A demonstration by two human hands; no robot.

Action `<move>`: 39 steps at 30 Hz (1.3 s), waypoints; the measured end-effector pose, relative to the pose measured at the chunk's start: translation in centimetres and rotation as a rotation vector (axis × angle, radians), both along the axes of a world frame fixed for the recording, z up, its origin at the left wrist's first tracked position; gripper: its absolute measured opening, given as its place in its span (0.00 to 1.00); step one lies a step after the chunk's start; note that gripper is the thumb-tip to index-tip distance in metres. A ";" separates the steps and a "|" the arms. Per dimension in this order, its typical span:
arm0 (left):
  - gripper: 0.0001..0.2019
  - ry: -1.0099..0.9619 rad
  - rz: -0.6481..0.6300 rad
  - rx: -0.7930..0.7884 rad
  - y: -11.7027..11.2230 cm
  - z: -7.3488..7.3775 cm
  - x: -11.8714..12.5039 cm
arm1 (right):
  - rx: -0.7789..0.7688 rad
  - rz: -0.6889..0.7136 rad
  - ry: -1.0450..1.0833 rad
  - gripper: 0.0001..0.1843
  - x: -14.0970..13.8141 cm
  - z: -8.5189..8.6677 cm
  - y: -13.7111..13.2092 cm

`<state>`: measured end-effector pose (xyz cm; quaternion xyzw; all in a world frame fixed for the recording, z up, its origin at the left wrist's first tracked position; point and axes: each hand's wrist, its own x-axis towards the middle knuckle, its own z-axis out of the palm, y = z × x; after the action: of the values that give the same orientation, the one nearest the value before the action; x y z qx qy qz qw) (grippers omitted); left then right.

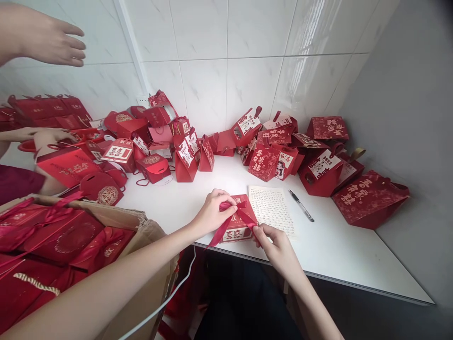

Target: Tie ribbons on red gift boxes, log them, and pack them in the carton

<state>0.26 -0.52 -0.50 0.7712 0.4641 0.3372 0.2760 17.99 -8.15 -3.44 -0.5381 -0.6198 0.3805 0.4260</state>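
A small red gift box [238, 234] with white and gold characters stands at the front edge of the white table, before me. Across its top runs a dark red ribbon [220, 234], its loose end hanging over the left side of the box. My left hand [214, 211] is closed, pinching the ribbon above the box top. At the box's right front corner, my right hand [275, 243] pinches another stretch of the ribbon between thumb and fingers. Part of the box top is hidden by the ribbon and my left fingers.
A handwritten sheet [271, 208] and a black pen [302, 206] lie right of the box. Red gift boxes [264, 160] line the wall. A cardboard carton [150, 231] of red boxes stands left, near a white cable [177, 288]. Another person's hands [53, 40] are at left.
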 end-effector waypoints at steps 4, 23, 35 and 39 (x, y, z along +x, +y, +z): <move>0.03 0.003 -0.001 -0.001 -0.1 0.0 0.1 | 0.011 -0.044 0.036 0.23 0.6 -0.2 0.2; 0.13 0.046 0.330 -0.061 -0.7 0.3 0.2 | 0.069 -0.101 -0.309 0.22 -1.2 3.7 5.5; 0.07 -0.060 0.337 -0.051 -1.4 -0.3 1.1 | 0.142 -0.190 0.006 0.21 -1.2 1.2 5.6; 0.09 -0.067 0.363 -0.066 -1.5 -0.5 1.3 | 0.095 -0.177 0.122 0.22 -1.2 0.9 5.7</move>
<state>1.55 -1.97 -0.99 0.6538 0.5969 0.3915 0.2511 16.82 -2.48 -2.54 -0.5460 -0.5601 0.3437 0.5196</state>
